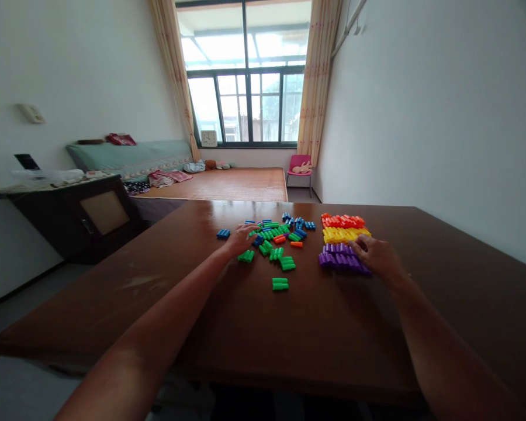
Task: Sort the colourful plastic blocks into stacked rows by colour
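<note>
My left hand [240, 240] reaches over the left side of a loose pile of small plastic pieces, its fingers stretched out. Green pieces [272, 233] make up most of the pile, with blue pieces [296, 222] behind and a few orange pieces [279, 239] among them. Below the left hand lies a small green group [246, 256]. On the right, my right hand [374, 254] has its bent fingers at the right end of the purple pieces [339, 258], apparently pinching there. Behind that purple block are rows of yellow pieces [339, 235] and orange-red pieces [342, 221].
The brown table [311, 333] is glossy and wide. A separate green pair [280, 284] lies nearer me, and a blue group [223, 234] lies left of the pile. Beyond are a bed [241, 182], a pink chair [300, 166] and a dark cabinet [87, 213].
</note>
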`<state>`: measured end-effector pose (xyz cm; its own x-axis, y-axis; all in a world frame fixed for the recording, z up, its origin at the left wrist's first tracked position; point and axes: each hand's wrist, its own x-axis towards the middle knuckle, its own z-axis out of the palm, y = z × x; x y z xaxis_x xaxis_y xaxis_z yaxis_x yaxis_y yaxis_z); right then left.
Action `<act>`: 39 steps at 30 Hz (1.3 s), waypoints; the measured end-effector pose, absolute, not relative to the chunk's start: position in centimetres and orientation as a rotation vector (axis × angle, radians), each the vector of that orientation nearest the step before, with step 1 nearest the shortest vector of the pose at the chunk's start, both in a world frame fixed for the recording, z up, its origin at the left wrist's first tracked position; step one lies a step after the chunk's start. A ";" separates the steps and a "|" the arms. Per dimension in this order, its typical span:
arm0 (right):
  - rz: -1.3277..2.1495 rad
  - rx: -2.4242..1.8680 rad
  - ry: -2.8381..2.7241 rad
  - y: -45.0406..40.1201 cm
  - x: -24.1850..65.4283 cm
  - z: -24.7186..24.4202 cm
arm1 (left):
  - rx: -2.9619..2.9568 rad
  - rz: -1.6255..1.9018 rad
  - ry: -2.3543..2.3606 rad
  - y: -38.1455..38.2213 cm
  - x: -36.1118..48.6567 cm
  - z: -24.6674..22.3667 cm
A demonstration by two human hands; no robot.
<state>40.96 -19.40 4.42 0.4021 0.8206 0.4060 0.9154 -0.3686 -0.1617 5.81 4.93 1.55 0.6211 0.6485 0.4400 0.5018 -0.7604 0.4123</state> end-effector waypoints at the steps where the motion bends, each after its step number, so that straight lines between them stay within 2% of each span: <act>1: -0.368 -2.284 -1.502 -19.3 40.9 4.3 | 2.661 0.765 0.926 5.1 6.3 1.7; 4: -0.376 -2.223 -1.492 -19.1 40.7 4.2 | 2.747 0.566 1.118 6.2 7.2 2.3; 8: -0.398 -2.171 -1.474 -19.0 40.1 4.5 | 2.742 0.590 1.400 9.1 8.1 3.1; 18: -0.415 -2.156 -1.492 -19.1 38.8 4.9 | 2.734 0.191 1.404 12.7 13.1 2.1; 24: -0.400 -2.109 -1.488 -18.9 38.9 4.9 | 2.768 0.175 1.312 11.4 12.1 3.0; 31: -0.385 -2.082 -1.475 -18.7 38.5 4.8 | 2.823 0.546 1.018 6.7 15.4 3.4; 39: -0.372 -2.065 -1.505 -18.6 38.7 4.3 | 2.716 0.189 1.190 4.3 21.0 3.8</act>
<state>38.67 -18.57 4.32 0.3338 0.7848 0.5221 0.9377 -0.2196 -0.2694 20.97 4.26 3.77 0.6733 0.7379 0.0475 0.7163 -0.6668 0.2056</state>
